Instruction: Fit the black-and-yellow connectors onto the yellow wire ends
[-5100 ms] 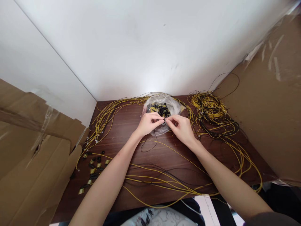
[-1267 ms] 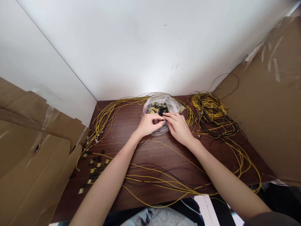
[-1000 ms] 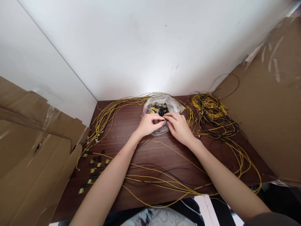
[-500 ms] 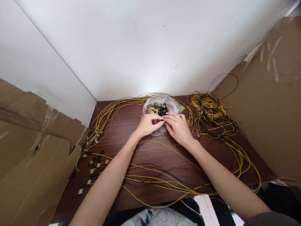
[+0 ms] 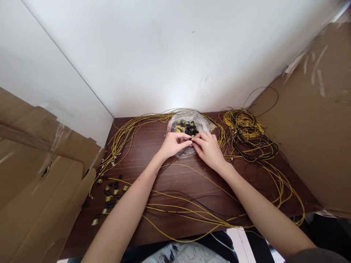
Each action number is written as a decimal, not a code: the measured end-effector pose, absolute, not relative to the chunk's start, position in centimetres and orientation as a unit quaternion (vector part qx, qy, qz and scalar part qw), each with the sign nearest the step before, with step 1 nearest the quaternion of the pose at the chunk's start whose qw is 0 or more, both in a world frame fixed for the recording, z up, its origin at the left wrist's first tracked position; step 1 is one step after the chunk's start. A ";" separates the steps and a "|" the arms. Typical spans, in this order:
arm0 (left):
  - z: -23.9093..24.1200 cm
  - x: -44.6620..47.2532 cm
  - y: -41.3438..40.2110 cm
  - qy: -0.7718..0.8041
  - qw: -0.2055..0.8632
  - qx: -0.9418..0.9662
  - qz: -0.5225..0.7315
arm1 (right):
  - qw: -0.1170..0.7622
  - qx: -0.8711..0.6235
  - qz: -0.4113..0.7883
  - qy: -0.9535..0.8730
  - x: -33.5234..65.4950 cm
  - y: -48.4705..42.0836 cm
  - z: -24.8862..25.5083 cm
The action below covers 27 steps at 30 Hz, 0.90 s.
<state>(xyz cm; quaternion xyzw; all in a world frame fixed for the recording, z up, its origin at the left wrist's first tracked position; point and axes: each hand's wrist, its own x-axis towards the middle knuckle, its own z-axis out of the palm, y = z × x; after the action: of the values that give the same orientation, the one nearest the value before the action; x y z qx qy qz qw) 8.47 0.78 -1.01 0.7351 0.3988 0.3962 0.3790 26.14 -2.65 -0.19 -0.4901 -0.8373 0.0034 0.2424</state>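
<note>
My left hand and my right hand meet fingertip to fingertip over the front of a clear plastic bag. Between them is a small black part, pinched by the fingers of both hands; its exact kind is too small to make out. Inside the bag lie black and yellow pieces, partly hidden behind my fingers. A thin dark wire runs down from near my left hand onto the brown table.
Yellow wires curve along the table's left and back. A tangled yellow and black wire coil sits at right, and more wires cross under my forearms. Small black parts with yellow tags lie front left. Cardboard stands at both sides.
My right fingers have drawn in and curled more tightly around the small black part. My left hand stays almost in place, and the view has shifted slightly.
</note>
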 end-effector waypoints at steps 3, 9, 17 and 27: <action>-0.8 8.5 0.7 0.394 0.401 0.722 0.403 | 0.238 -0.494 0.002 -0.836 26.2 -2.6 -0.2; -0.4 8.7 0.4 0.384 0.429 0.704 0.416 | 0.264 -0.497 0.037 -0.826 26.2 -2.7 0.1; -0.7 8.6 0.7 0.398 0.430 0.701 0.406 | 0.377 -0.500 0.155 -0.764 26.7 -2.1 0.2; -0.6 8.7 0.7 0.404 0.435 0.686 0.421 | 0.396 -0.484 0.166 -0.763 26.7 -2.2 0.7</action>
<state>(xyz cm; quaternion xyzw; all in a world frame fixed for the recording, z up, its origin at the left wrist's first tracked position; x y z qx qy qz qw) 8.65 0.67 -0.56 0.6860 0.4043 0.4207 0.4347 26.73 -2.20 0.66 -0.4836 -0.7627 0.1662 0.3961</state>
